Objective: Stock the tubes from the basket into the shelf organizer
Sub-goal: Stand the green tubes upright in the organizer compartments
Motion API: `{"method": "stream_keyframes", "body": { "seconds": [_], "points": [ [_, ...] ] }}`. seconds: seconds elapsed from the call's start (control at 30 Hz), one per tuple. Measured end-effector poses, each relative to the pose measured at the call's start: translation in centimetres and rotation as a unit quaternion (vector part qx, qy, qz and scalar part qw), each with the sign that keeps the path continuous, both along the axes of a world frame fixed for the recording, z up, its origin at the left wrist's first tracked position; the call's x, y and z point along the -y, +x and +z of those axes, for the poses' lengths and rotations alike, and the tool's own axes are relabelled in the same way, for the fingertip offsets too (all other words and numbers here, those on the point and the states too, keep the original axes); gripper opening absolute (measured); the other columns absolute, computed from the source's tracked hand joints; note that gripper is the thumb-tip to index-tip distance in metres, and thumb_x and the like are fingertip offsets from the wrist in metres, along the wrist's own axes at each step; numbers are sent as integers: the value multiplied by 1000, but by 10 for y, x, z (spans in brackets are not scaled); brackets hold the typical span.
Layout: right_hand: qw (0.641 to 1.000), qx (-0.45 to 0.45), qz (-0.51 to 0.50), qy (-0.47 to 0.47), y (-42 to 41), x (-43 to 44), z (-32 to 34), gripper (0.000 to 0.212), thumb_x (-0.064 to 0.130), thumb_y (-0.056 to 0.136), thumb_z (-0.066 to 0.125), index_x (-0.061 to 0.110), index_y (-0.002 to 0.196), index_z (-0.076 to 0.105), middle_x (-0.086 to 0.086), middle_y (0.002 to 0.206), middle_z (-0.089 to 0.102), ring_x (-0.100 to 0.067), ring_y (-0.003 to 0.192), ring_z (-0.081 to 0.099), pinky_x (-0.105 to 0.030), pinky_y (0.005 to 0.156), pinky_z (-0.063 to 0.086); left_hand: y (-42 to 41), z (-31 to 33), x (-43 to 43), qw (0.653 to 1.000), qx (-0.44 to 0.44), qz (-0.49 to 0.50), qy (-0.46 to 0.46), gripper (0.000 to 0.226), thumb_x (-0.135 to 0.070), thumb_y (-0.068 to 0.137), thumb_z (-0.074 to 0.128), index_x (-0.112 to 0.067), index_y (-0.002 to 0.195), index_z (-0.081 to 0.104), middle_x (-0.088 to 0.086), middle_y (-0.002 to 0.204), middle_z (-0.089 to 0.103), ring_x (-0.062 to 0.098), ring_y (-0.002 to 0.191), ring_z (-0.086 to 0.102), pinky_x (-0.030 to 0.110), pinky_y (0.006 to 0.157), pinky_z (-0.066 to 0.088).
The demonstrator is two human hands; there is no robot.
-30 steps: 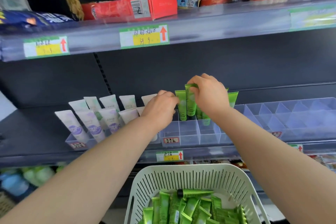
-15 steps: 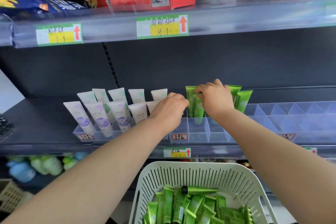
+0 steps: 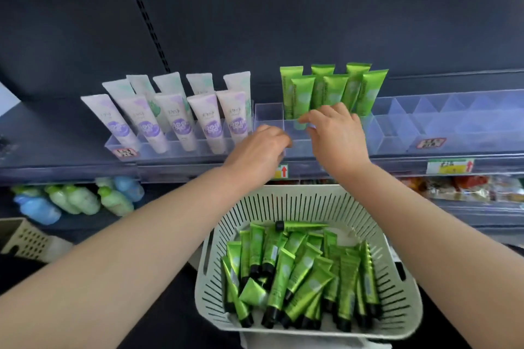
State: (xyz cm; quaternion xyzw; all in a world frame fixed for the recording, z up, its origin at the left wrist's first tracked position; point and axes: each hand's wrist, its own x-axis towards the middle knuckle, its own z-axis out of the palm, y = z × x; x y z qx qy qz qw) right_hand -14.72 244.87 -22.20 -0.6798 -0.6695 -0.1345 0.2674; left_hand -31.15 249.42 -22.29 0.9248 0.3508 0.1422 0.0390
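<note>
- Resting the right hand (image 3: 337, 133) at 1 o'clock on the organizer (image 3: 397, 127), fingers (image 3: 317, 116) loose and spread, gripping nothing, tips touching the feet of the standing green tubes (image 3: 331, 88), likely nudging them upright.
- Curling the left hand (image 3: 258, 147) at 9 o'clock of it over the organizer's front wall, probably bracing it; fingertips tucked under, so cannot tell whether holding anything.
- Leaving most loose tubes (image 3: 297, 272) piled in the basket (image 3: 309, 198) at 6 o'clock, close below for short reaches.
- Sharing the shelf (image 3: 56, 133) with pale tubes (image 3: 181, 119) at 10 o'clock; stocking looking barely begun, clear cells (image 3: 442, 113) waiting at 2 o'clock.
</note>
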Motion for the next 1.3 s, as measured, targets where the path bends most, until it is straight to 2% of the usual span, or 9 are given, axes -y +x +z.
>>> {"method": "stream_keyframes", "body": {
  "seconds": [0.1,0.2,0.43,0.6,0.73,0.83,1.03,1.17,1.3],
  "points": [
    [999,-14,11,-39,-4,27,-42,23,10,85,63,19,104,68,-4,94,66,-33,96,54,-41,74,41,-10,-33,23,999,-14,-8,-36,27,-5,87,60,-9,113,63,6,114,59,24,111,47,38,93,41],
    [992,-14,11,-124,-11,50,-84,24,16,85,62,26,107,66,1,100,65,-28,101,53,-40,77,40,-18,-67,42,996,-24,16,-90,31,-6,88,60,-12,118,63,4,122,58,22,116,46,32,99,37],
    [937,-2,2,-350,-10,90,-162,35,16,89,55,34,119,56,8,118,59,-19,113,44,-38,88,38,-30,-129,71,975,-54,78,-200,35,-14,91,63,-18,126,60,0,126,59,19,119,50,35,104,41],
    [880,7,-13,-474,-7,108,-186,36,37,91,53,26,125,53,1,124,58,-22,119,43,-41,97,38,-26,-161,83,966,-69,87,-231,35,-14,92,61,-19,127,58,0,129,57,18,121,48,34,102,38],
    [830,60,-32,-553,-14,116,-199,66,63,81,55,17,128,49,-5,133,51,-26,126,40,-42,96,39,-22,-174,91,963,-68,88,-243,33,-13,92,60,-20,125,59,0,128,58,19,121,51,35,104,41],
    [818,52,-52,-570,-16,115,-203,79,65,77,59,13,134,43,-9,140,43,-28,130,37,-42,98,40,-24,-178,92,961,-69,94,-251,32,-14,92,60,-19,124,60,1,129,58,19,123,50,33,106,39],
    [842,12,-64,-535,-21,113,-205,65,55,76,68,14,120,43,-6,120,54,-25,114,50,-38,90,43,-32,-181,88,958,-70,119,-252,30,-14,92,63,-18,122,61,0,127,59,17,123,50,29,106,36],
    [821,41,-91,-562,-22,114,-206,64,61,79,61,12,116,41,-4,107,61,-24,98,58,-36,76,40,-32,-179,87,956,-76,124,-256,31,-15,91,64,-16,123,61,1,127,59,18,123,50,29,105,36],
    [801,-102,-92,-582,-17,112,-203,61,55,80,65,11,119,47,-2,103,62,-21,93,60,-32,68,42,-28,-178,85,954,-87,126,-256,31,-11,93,60,-16,123,60,2,127,58,18,121,51,29,101,39]
  ]
}}
